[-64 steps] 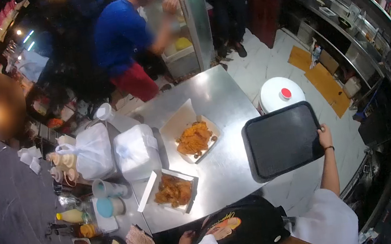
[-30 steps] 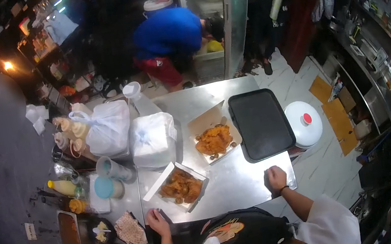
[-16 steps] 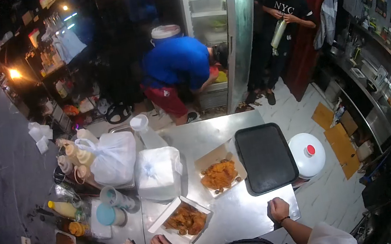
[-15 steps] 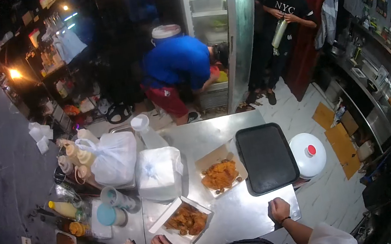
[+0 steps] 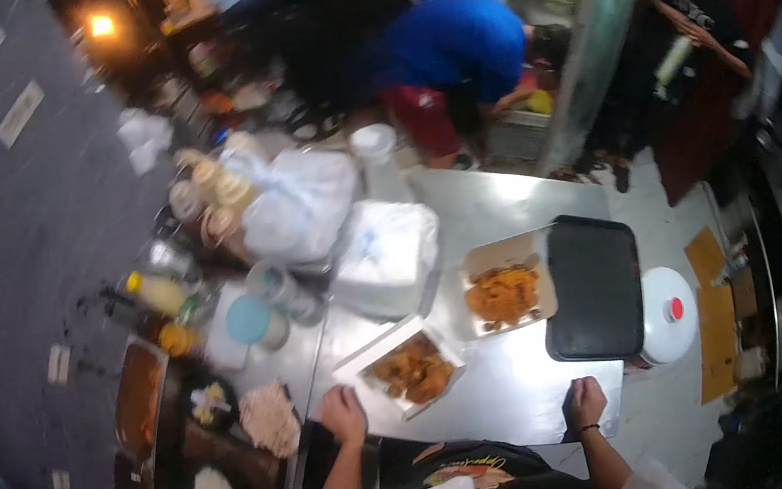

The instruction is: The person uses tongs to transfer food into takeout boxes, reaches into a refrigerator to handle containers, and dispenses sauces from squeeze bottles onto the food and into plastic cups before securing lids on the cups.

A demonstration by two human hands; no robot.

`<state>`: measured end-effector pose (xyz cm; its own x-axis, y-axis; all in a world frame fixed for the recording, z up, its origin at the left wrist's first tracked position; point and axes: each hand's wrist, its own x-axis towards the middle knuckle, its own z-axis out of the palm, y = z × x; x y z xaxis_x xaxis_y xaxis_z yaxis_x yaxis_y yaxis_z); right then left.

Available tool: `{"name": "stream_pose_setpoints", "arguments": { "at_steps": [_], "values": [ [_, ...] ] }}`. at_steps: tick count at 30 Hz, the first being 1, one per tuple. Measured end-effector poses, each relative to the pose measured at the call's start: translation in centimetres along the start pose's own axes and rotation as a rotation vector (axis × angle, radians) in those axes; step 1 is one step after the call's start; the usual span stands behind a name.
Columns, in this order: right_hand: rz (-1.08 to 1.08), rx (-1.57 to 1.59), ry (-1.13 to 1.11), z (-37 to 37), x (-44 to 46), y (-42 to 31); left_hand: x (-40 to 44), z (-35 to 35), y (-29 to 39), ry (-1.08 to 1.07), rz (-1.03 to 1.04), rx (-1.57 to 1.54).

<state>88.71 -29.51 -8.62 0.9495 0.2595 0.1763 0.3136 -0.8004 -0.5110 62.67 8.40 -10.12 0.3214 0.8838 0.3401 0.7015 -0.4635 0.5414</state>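
My left hand (image 5: pixel 342 415) rests at the near edge of the steel table (image 5: pixel 505 399), fingers loosely laid out with nothing in them. Just beyond it is an open white takeaway box (image 5: pixel 367 372) holding browned fried chicken (image 5: pixel 417 372). My right hand (image 5: pixel 588 402) is closed in an empty fist on the table's near right edge, with a dark band at the wrist. Farther back stands a second open box (image 5: pixel 498 257) with crumbed fried chicken (image 5: pixel 504 295). A black tray (image 5: pixel 593 285) lies to its right, beyond my right hand.
White plastic bags (image 5: pixel 387 255) and sauce bottles (image 5: pixel 220 194) crowd the table's left side. A blue-lidded jar (image 5: pixel 254 324) stands nearer. A white lidded container (image 5: pixel 666 310) is at the right. A person in blue (image 5: pixel 452 43) bends into an open fridge (image 5: pixel 584 44); another person (image 5: pixel 703 31) stands right.
The view has swung left and tilted, so the table appears farther right. A dark pan area with white food has come into view at lower left. My hands stay at the table edge.
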Motion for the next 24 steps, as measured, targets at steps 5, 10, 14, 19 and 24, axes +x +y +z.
{"name": "stream_pose_setpoints", "arguments": {
  "at_steps": [5,10,14,19,24],
  "values": [
    [-0.005,0.009,0.0,0.8,-0.1,1.3,0.2,-0.4,0.4,-0.015,-0.054,0.028],
    [-0.011,0.028,-0.002,0.9,-0.1,1.4,0.3,-0.7,0.6,-0.002,-0.04,-0.003],
    [-0.028,0.028,0.05,1.1,-0.3,0.9,0.6,-1.3,0.4,-0.007,-0.053,-0.018],
    [-0.053,0.0,0.066,1.5,-0.3,1.4,0.2,-0.6,-0.2,-0.051,-0.003,-0.002],
    [0.095,-0.142,0.083,1.6,0.2,0.1,0.5,-1.1,0.3,-0.093,0.08,-0.002]
  ]
}}
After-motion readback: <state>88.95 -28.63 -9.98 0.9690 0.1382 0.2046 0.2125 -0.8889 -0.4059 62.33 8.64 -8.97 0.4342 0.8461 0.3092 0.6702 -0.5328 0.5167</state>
